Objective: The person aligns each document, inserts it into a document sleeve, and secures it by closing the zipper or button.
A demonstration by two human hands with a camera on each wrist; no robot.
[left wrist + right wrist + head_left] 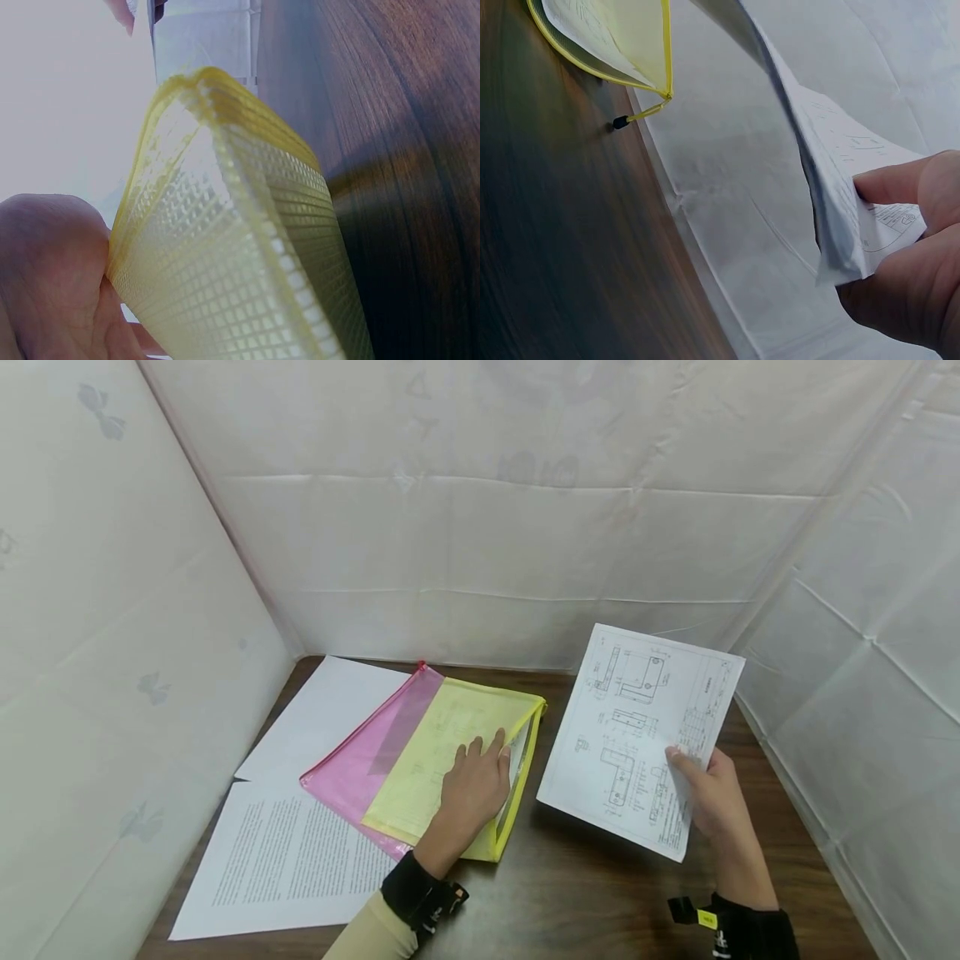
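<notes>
a person's right hand (716,797) pinches a white sheet of paper printed with technical drawings (637,735) by its lower right edge, thumb on the printed face and fingers curled behind, holding it tilted above the dark wooden worktop (600,893) in the right half of the head view. the right wrist view shows the same sheet (832,180) bowed and clear of the wood, gripped near its corner.

to the left of it, at the centre of the frame, the left hand (474,785) lies with fingers nearly straight on a translucent yellow mesh zip pouch (442,752), its fingertips at the pouch's right-hand side, where the opening gapes. the left wrist view shows that yellow-bound edge (247,247) lifted off the worktop and held apart, the palm (52,277) beneath one layer; whether the thumb hooks under it cannot be told.

the pouch's long axis runs from the lower centre of the frame up toward the back wall, its open side facing right, toward the held sheet, which hangs just beside it with a strip of bare wood between. the right hand is the nearer to the sheet, the left to the pouch mouth.

a pink translucent zip pouch (367,752) lies partly under the yellow one, over a blank white sheet (315,714) and a sheet of printed text (277,860) at lower left.
</notes>
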